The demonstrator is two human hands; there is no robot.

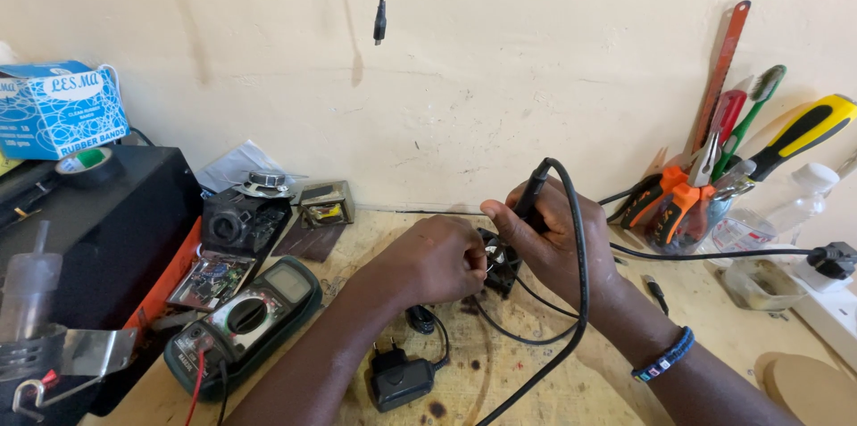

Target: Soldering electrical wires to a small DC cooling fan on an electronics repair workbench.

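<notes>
Left hand: your left hand [437,258] is curled over the near side of the small black fan [500,261], fingers pinched at its frame or wires; what exactly they nip is hidden behind the knuckles.
Right hand: your right hand [549,234] is clenched round the black soldering iron [534,192], held like a pen, with its tip pointing down toward the fan. The tip itself is out of sight behind your fingers.
Fan: it sits on the desk [500,381] near the back edge, about midway along, between your two hands and touching both.
Cord: the iron's thick black cord [580,283] loops over your right wrist and runs down to the front edge.
Step in hand: by the look of it, you are working a joint on the fan's leads, the left hand steadying while the right brings the iron in.
Next move: it seems to call for a still left hand and a fine, short touch of the tip; mind the cord dragging on your wrist.
Nearby: a green multimeter [245,323] lies toward the left front, a black plug adapter [402,380] just in front of your left wrist, and a tool cup [687,221] stands at the back right by the wall.
</notes>
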